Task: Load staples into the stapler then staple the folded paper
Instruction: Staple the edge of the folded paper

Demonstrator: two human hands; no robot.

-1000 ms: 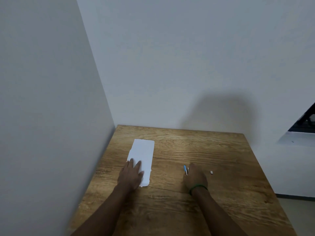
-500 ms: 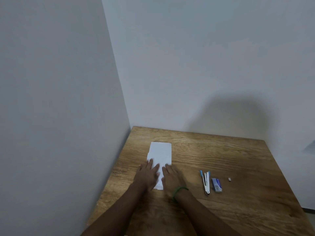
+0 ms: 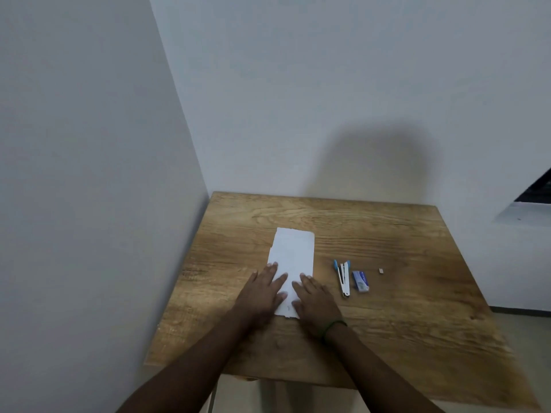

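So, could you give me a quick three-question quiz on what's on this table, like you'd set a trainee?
1. True or false: the left hand and the right hand both rest on the paper.
2. What lies just right of the stapler? A) a cup B) a small box C) scissors
3. Which wrist wears the green band?
Key: 1 true; 2 B; 3 the right.
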